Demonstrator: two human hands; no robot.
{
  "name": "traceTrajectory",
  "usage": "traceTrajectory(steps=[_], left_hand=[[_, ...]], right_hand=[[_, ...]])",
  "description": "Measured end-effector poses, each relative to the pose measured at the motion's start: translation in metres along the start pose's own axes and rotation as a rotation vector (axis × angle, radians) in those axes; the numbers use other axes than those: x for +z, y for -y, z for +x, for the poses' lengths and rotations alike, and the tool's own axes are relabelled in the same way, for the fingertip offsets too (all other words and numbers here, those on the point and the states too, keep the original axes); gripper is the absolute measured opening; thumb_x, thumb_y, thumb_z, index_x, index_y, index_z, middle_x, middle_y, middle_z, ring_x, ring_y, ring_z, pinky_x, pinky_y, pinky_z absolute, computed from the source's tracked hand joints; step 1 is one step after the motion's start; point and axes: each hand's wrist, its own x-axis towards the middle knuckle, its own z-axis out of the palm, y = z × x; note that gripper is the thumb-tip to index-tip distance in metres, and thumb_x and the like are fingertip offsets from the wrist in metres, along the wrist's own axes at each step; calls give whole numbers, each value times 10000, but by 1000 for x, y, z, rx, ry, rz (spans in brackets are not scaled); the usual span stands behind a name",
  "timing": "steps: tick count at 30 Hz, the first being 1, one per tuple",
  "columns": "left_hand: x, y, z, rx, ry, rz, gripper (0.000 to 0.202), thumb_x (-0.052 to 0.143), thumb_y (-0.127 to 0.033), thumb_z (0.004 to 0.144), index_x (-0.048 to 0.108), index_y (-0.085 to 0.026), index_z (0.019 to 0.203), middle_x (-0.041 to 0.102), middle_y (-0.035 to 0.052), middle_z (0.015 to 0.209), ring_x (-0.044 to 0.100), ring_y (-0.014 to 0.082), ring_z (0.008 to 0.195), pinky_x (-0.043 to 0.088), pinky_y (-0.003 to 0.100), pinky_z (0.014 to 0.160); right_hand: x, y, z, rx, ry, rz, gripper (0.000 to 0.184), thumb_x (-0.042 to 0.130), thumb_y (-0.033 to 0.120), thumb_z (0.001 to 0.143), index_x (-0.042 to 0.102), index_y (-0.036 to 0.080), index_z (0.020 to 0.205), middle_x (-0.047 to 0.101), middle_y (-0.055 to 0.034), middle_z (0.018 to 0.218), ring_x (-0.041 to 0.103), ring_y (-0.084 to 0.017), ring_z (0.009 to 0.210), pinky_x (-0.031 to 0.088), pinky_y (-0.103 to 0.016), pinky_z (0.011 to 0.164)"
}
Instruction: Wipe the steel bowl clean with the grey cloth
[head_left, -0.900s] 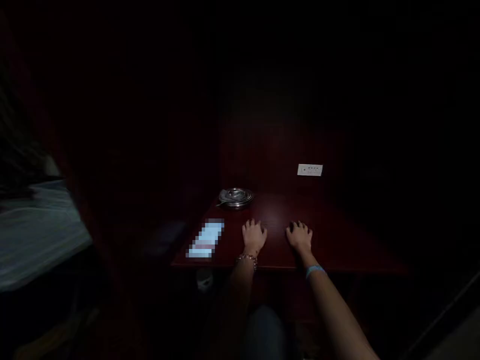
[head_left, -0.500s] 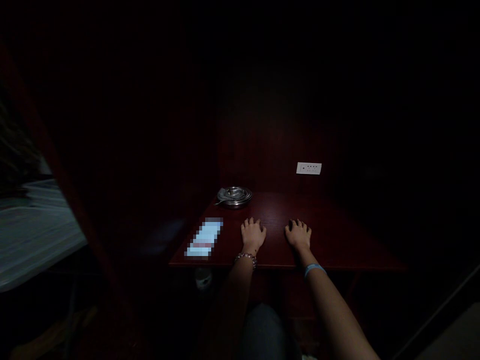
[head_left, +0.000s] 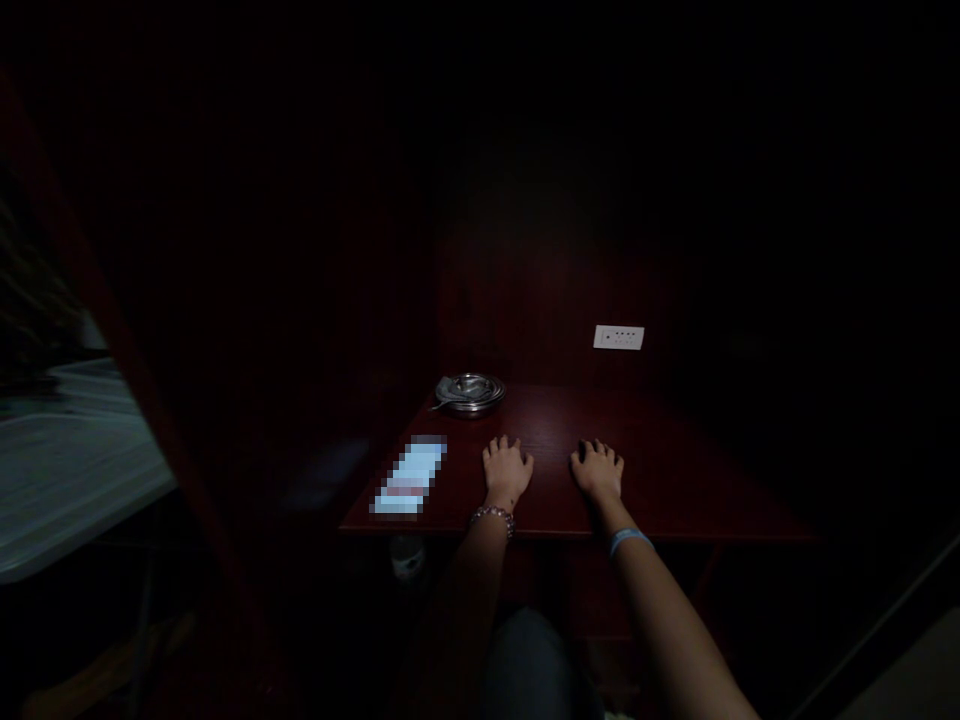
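The room is very dark. My left hand point(head_left: 506, 468) lies palm down on a dark red wooden table point(head_left: 675, 480), fingers stretched out, a bead bracelet at its wrist. My right hand point(head_left: 598, 470) lies flat beside it in the same way, with a blue band at the wrist. Neither hand holds anything. A lit phone screen point(head_left: 410, 476) lies on the table just left of my left hand. A round metal ashtray point(head_left: 469, 392) stands at the table's far left, beyond my left hand.
A white socket plate point(head_left: 618, 337) is set in the dark wall behind the table. At the far left a pale surface point(head_left: 67, 480) shows past a dark red post point(head_left: 135, 370). My knee point(head_left: 525, 660) is under the table's front edge.
Both hands have stayed flat on the table. Only the view has shifted slightly, and the blur at the left has settled.
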Motion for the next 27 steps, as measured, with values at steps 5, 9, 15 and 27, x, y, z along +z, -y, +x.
traceTrajectory(steps=[5,9,15,27], left_hand=[[0,0,0,-2,-1,1,466,434,-376,935,626,-186,1314,542,147,1431,439,323,1326,345,468,1076],[-1,0,0,-5,5,-3,462,434,-373,936,624,-189,1315,545,143,1429,435,318,1326,343,461,1076],[-2,0,-1,-2,8,-4,472,429,-378,936,617,-182,1322,543,143,1431,435,321,1325,338,461,1080],[-5,-1,-2,-10,11,-11,463,439,-365,931,619,-191,1321,545,143,1429,444,315,1318,352,456,1069]], right_hand=[[1,0,0,0,-8,-4,529,330,427,993,472,216,1457,414,-127,1541,326,-305,1418,205,-502,1139],[1,0,1,-4,-2,-21,533,324,434,995,457,224,1467,407,-126,1545,324,-306,1418,216,-504,1131],[0,0,0,-4,9,-30,536,315,433,997,447,227,1474,403,-127,1547,319,-306,1419,214,-504,1130],[-4,2,-2,12,9,0,535,316,428,993,472,217,1458,407,-120,1547,315,-307,1425,194,-506,1146]])
